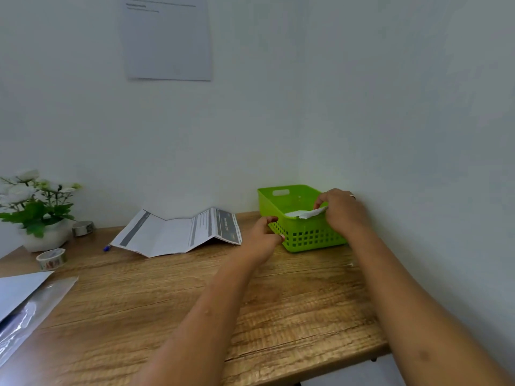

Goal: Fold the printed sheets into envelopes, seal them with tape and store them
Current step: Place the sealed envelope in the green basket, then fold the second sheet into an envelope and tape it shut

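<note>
Wooden desk (125, 302), green basket (306, 238), pale wall (278, 121)

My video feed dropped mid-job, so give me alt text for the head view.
The right hand pinches a folded white paper at the rim of a green basket at the back right of the wooden table, while the left hand holds the basket's near corner. A creased printed sheet lies to the left.
</note>
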A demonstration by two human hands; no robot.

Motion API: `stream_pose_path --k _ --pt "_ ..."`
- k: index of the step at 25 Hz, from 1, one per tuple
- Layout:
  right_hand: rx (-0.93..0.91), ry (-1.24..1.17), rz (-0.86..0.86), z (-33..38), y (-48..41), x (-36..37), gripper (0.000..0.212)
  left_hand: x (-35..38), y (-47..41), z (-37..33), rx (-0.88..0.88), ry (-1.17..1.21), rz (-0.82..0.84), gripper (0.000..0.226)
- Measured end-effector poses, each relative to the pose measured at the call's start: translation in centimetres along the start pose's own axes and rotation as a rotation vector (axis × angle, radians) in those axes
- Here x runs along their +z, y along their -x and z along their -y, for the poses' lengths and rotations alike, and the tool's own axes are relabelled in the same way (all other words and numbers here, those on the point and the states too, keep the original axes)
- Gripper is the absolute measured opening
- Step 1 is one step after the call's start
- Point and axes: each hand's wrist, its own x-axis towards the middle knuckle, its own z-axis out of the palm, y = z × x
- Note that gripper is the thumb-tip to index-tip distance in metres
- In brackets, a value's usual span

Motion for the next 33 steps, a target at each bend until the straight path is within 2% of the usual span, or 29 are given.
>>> stream_pose_path --k 3,6,9,11,13,18,23,25,27,30,33 --pt "0.027 0.086 0.013 0.0 0.5 0.1 0.040 0.1 -0.4 1.4 0.202 -0.386 -0.032 0.054" --pt "-0.094 0.157 0.008 2.1 1.8 -0.1 0.044 -0.1 -0.7 2.7 0.223 -0.574 -0.026 0.057" --pt "-0.324 0.012 -0.013 7.1 3.4 -0.1 0.058 -1.3 -0.4 2.8 0.194 -0.522 -0.108 0.048" --pt "-0.391 -0.218 0.091 10.8 4.2 0.1 0.053 -3.5 0.0 2.3 0.147 -0.481 -0.183 0.041" --pt "-0.432 -0.326 0.220 14.3 4.6 1.0 0.045 -7.1 0.7 2.7 0.088 -0.487 -0.280 0.036" --pt "-0.462 -0.238 0.436 20.8 4.9 5.4 0.051 -18.6 2.9 6.3 -0.144 -0.557 -0.512 0.037" --pt "-0.519 -0.128 0.530 26.1 4.5 9.4 0.058 -24.1 3.7 9.7 -0.306 -0.423 -0.680 0.047" --pt "-0.511 -0.164 0.595 27.6 4.8 10.7 0.063 -24.5 2.8 10.0 -0.314 -0.432 -0.686 0.051" --pt "-0.512 -0.174 0.633 28.7 4.9 11.9 0.063 -24.5 1.8 10.2 -0.292 -0.444 -0.688 0.046" --pt "-0.508 -0.167 0.625 28.8 4.8 12.7 0.060 -24.4 0.9 10.7 -0.236 -0.387 -0.718 0.038" --pt "-0.496 -0.170 0.572 28.5 5.2 12.3 0.059 -24.4 1.1 10.7 -0.246 -0.304 -0.761 0.045"
